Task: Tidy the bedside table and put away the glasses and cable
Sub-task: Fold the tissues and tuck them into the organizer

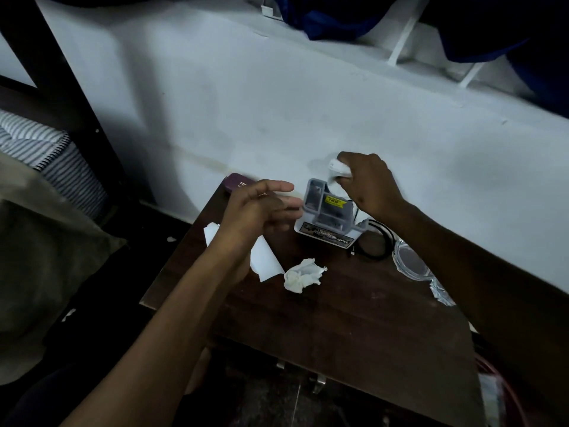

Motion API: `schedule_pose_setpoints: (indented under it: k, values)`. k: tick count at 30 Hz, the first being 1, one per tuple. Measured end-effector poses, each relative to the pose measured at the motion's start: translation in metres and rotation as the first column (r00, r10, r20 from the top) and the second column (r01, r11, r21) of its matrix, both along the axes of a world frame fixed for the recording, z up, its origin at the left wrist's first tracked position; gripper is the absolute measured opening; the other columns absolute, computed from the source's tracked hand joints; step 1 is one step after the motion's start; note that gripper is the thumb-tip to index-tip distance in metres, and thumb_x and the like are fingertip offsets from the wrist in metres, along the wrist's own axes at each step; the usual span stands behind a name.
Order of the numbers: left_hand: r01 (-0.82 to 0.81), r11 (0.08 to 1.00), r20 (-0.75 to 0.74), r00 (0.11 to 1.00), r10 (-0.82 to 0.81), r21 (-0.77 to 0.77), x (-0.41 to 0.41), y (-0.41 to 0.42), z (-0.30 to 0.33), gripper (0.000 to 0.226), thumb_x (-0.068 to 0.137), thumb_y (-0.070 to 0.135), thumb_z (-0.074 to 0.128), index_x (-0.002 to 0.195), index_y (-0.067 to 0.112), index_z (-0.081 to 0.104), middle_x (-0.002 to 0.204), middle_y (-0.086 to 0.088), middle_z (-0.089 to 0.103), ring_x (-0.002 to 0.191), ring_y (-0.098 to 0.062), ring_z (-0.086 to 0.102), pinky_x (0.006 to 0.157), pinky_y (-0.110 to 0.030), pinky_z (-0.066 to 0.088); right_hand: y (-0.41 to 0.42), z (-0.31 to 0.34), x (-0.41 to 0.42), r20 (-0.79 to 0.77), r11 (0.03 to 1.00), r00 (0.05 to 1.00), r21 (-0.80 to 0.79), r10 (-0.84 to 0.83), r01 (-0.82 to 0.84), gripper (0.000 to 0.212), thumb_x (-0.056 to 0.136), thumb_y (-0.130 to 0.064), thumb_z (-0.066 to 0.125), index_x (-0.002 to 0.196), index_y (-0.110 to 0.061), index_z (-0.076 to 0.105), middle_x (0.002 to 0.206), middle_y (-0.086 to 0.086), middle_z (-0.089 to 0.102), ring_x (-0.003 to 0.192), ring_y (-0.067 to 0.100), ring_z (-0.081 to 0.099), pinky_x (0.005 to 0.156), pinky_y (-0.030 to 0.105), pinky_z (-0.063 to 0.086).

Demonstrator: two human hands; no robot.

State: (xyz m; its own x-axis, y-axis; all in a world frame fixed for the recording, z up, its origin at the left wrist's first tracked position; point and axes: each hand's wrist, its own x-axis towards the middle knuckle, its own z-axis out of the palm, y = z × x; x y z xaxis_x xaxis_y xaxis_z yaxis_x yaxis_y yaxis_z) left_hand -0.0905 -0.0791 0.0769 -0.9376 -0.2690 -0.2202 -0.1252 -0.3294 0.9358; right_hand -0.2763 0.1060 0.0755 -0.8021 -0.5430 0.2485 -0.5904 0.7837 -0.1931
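Note:
A dark wooden bedside table [354, 318] stands against a white wall. On it sits a grey plastic organiser [328, 215] with a yellow sticker. My right hand [366, 183] hovers just above and behind the organiser, shut on a crumpled white tissue [337, 169]. My left hand [261, 208] is open, fingers spread, beside the organiser's left side, above a maroon glasses case [238, 183]. A coiled black cable [380, 241] lies right of the organiser. Another crumpled tissue [303, 274] and white paper [266, 263] lie mid-table.
A clear glass dish [411, 261] and crinkled plastic wrapper [441, 291] sit at the table's right edge under my right forearm. A bed with striped bedding [46, 149] and a dark frame is to the left. Blue cloth [338, 16] hangs above.

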Motion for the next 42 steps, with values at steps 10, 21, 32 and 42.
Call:
schedule_pose_setpoints:
  k: [10,21,32,42]
  values:
    - [-0.075,0.997,0.028,0.997,0.076,-0.019,0.007,-0.028,0.004,0.029,0.099,0.004,0.057,0.125,0.001,0.069,0.106,-0.015,0.082,0.102,-0.034,0.079,0.081,-0.034,0.058,0.005,-0.011,-0.007,0.064,0.981,0.979,0.014,0.192,-0.194,0.011,0.088,-0.013,0.069,0.097,-0.012,0.062,0.085,0.009,0.071,0.079,0.032,0.066,0.068,0.042,0.051]
    - [-0.099,0.994,0.037,0.994,0.101,-0.052,0.013,-0.039,0.0,0.028,0.101,0.003,0.054,0.123,0.0,0.07,0.109,-0.019,0.081,0.101,-0.034,0.08,0.081,-0.036,0.058,0.013,-0.011,-0.002,0.118,0.964,0.984,0.214,0.134,-0.157,0.01,0.089,-0.01,0.065,0.096,-0.008,0.058,0.086,0.015,0.066,0.079,0.04,0.061,0.065,0.044,0.049]
    - [-0.157,0.98,0.071,0.983,0.166,-0.123,0.013,-0.049,0.001,0.026,0.096,0.002,0.058,0.118,0.0,0.072,0.103,-0.018,0.081,0.094,-0.032,0.081,0.074,-0.033,0.058,0.0,0.006,0.005,-0.143,0.942,0.982,0.329,0.124,-0.071,0.018,0.096,-0.02,0.066,0.11,-0.009,0.066,0.105,0.016,0.069,0.104,0.042,0.061,0.077,0.04,0.048]
    - [0.167,0.548,0.397,0.855,0.333,-0.82,0.026,-0.07,-0.061,0.044,0.088,0.03,0.078,0.121,0.007,0.059,0.127,-0.017,0.063,0.12,-0.043,0.061,0.083,-0.04,0.044,-0.077,-0.032,0.126,0.001,0.993,0.997,0.093,0.073,-0.073,0.032,0.091,-0.012,0.07,0.122,-0.009,0.063,0.116,0.016,0.068,0.109,0.038,0.062,0.089,0.045,0.051]
